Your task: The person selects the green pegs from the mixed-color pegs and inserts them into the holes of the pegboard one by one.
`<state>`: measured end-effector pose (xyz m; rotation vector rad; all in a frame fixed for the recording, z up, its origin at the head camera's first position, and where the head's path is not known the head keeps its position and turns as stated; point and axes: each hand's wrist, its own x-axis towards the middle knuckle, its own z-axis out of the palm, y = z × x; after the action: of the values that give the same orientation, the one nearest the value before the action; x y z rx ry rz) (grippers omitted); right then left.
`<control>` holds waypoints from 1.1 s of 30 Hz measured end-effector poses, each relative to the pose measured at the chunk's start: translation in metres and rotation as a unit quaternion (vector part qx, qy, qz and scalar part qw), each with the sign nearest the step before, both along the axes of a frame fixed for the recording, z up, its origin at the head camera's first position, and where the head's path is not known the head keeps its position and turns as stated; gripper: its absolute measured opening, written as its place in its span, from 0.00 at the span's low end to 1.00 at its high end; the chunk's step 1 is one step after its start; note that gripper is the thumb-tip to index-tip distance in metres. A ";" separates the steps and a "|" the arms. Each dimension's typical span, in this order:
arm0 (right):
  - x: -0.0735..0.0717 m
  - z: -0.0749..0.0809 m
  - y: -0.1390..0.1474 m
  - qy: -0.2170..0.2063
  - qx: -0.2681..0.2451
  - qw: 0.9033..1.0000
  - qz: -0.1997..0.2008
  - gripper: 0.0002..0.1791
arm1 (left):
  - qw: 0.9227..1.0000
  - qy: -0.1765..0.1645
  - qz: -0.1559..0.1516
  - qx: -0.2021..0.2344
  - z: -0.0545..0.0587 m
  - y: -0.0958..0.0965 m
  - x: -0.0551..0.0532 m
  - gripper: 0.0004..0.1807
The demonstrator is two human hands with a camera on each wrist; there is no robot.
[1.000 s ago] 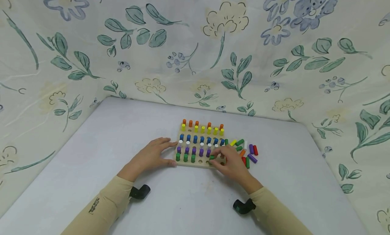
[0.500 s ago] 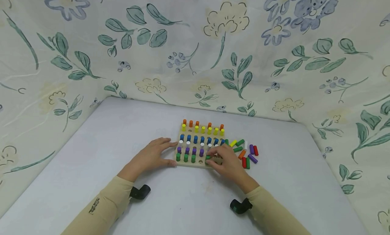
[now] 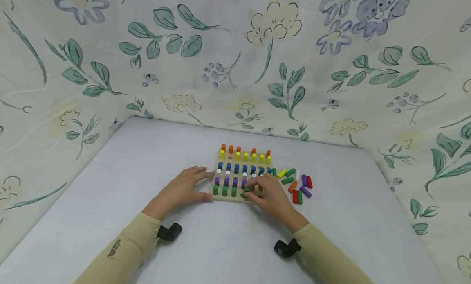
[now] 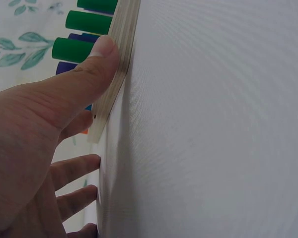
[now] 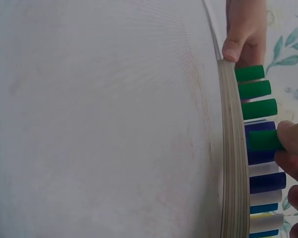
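Observation:
A wooden pegboard [image 3: 246,162] carries upright pegs in colour rows: orange at the back, then yellow, blue, white, purple, and green at the front. My right hand [image 3: 270,196] pinches a green peg [image 5: 264,141] between thumb and fingertips, over the front row just right of three standing green pegs [image 3: 225,190]. Whether the peg's lower end is in the hole cannot be seen clearly. My left hand [image 3: 184,188] touches the board's left side with fingers spread, and its thumb [image 4: 92,74] lies against the board's edge. The right hand hides part of the board's right front.
Loose pegs in several colours lie right of the board, among them a purple peg [image 3: 305,192], a red peg [image 3: 309,182] and an orange peg [image 3: 292,187]. The white tabletop [image 3: 220,243] meets a floral cloth [image 3: 235,71] behind.
My right hand has moved left along the front row with the green peg, from the board's right part to beside the standing green pegs. The left hand has stayed put.

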<state>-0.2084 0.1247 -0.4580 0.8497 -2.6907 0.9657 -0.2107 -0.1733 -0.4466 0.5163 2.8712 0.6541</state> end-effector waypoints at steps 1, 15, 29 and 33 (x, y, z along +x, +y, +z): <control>0.000 0.000 -0.001 -0.001 -0.001 1.000 0.000 0.10 | 1.000 0.000 0.000 0.000 0.000 0.000 0.000 0.46; 0.000 0.001 -0.003 0.009 0.031 0.999 0.011 0.10 | 1.000 0.002 -0.001 -0.002 0.000 0.000 0.001 0.46; 0.001 0.000 -0.002 0.022 0.048 0.998 0.021 0.12 | 1.000 0.001 -0.001 -0.004 0.001 0.002 0.000 0.46; 0.001 0.000 -0.001 0.018 0.052 0.998 0.016 0.12 | 1.000 -0.001 0.000 -0.006 0.001 0.002 0.000 0.47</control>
<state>-0.2072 0.1233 -0.4575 0.9238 -2.7241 0.8155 -0.2108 -0.1715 -0.4458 0.5144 2.8717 0.6365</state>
